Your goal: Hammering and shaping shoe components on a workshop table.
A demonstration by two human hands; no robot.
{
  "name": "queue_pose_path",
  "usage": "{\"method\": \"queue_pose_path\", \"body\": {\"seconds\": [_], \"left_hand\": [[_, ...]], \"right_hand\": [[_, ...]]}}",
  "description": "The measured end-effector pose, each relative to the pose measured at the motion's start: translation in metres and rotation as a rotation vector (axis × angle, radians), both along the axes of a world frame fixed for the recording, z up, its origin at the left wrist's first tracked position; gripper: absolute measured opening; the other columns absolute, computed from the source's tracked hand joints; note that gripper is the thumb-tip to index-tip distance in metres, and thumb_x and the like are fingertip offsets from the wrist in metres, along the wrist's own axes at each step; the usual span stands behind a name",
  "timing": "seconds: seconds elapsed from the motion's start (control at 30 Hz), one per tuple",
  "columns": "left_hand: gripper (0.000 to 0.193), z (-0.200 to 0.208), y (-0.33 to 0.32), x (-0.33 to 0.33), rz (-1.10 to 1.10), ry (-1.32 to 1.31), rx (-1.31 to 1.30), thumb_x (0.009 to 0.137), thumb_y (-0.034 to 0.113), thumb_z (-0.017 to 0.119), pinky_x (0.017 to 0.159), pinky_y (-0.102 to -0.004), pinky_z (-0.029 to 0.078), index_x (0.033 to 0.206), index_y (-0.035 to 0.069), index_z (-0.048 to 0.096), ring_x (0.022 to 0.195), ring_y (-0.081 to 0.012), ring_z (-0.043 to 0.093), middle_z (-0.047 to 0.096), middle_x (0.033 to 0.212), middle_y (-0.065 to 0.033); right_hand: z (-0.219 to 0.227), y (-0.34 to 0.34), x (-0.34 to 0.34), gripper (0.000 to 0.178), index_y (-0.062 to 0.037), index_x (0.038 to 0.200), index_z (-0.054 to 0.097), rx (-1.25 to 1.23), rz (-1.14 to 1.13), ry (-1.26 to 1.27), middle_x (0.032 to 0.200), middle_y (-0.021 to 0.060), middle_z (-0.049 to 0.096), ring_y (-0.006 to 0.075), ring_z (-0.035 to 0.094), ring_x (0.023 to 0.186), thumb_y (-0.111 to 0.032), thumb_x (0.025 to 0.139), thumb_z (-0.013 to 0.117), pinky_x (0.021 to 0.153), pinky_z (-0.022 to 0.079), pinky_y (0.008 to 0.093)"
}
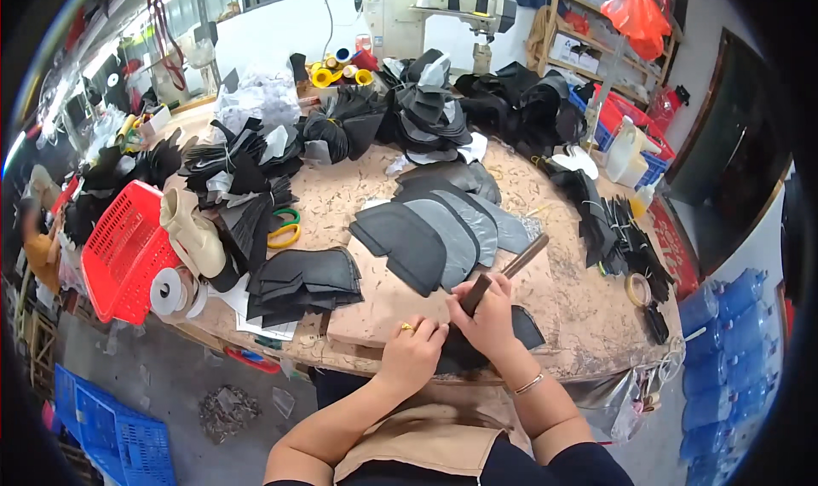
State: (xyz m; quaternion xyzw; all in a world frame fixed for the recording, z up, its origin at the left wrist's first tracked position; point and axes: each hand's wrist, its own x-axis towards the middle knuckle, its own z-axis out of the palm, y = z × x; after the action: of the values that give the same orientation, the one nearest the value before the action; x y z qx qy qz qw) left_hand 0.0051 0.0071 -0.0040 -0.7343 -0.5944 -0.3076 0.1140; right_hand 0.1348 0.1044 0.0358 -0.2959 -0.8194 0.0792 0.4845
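Note:
My right hand (pixel 490 320) is closed round a brown-handled tool (pixel 526 256); its stick-like end points away to the right. A dark blunt end (pixel 475 294) rises between thumb and fingers; whether it belongs to the same tool is unclear. Under both hands, at the table's front edge, lies a black cut piece (pixel 527 327), partly covered by my right hand. My left hand (pixel 412 354), with a yellow ring, has its fingers bent together at that piece's left side. Just beyond, grey and black curved pieces (pixel 417 243) are fanned out on a pale board (pixel 362 322).
Left of my hands sits a black stack (pixel 304 283), near green and yellow scissors (pixel 285 229), a beige boot form (pixel 192 230) and a red basket (pixel 123 247). Bundled black pieces (pixel 426 115) line the back before a sewing machine (pixel 443 13). A tape roll (pixel 637 289) lies right.

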Motion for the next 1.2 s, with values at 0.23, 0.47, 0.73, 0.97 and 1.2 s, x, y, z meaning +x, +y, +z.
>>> {"method": "queue_pose_path", "body": {"seconds": [0.23,0.47,0.73,0.97,1.2], "left_hand": [[0.021,0.002,-0.001,0.002,-0.023,-0.069,-0.023,0.076,0.009,0.066,0.08,-0.0368,0.045,0.097,0.009,0.067,0.092,-0.0238,0.058,0.061,0.095,-0.0035],[0.018,-0.003,0.037,-0.011,-0.171,-0.187,-0.143,0.079,0.012,0.065,0.088,-0.0392,0.044,0.097,0.011,0.067,0.1,-0.0248,0.056,0.061,0.098,-0.0025],[0.017,0.001,0.072,-0.007,-0.516,-0.046,-0.238,0.083,0.017,0.064,0.091,-0.0382,0.044,0.098,0.014,0.069,0.104,-0.0242,0.055,0.062,0.105,-0.0015],[0.02,0.012,0.05,-0.005,-0.383,0.083,-0.143,0.078,0.012,0.061,0.085,-0.0373,0.046,0.097,0.014,0.069,0.101,-0.0226,0.057,0.062,0.101,-0.0004],[0.025,0.007,0.049,0.001,-0.367,0.138,-0.025,0.076,0.011,0.058,0.085,-0.0365,0.046,0.099,0.013,0.068,0.098,-0.0229,0.058,0.061,0.098,-0.0011]], "right_hand": [[0.0,-0.003,-0.005,0.014,-0.0092,0.081,0.064,0.05,-0.101,-0.057,0.073,0.0027,0.061,0.0275,0.056,0.078,-0.012,0.073,0.075,0.086,0.038,0.0392],[0.009,-0.007,0.03,0.014,-0.0079,0.083,0.065,-0.054,-0.193,0.021,0.075,0.0048,0.062,0.0271,0.059,0.081,-0.016,0.076,0.074,0.091,0.037,0.0406],[-0.004,-0.008,0.044,0.016,-0.0057,0.085,0.062,-0.012,-0.281,-0.041,0.079,0.0074,0.061,0.0286,0.055,0.084,-0.014,0.077,0.073,0.087,0.038,0.0405],[0.003,-0.002,0.048,0.017,-0.0058,0.087,0.064,-0.087,-0.273,0.044,0.078,0.006,0.063,0.0266,0.057,0.081,-0.015,0.076,0.074,0.085,0.038,0.0385],[-0.005,-0.001,0.037,0.015,-0.0064,0.085,0.064,0.003,-0.281,0.021,0.075,0.0055,0.062,0.0265,0.057,0.078,-0.015,0.077,0.073,0.086,0.038,0.0396]]}}
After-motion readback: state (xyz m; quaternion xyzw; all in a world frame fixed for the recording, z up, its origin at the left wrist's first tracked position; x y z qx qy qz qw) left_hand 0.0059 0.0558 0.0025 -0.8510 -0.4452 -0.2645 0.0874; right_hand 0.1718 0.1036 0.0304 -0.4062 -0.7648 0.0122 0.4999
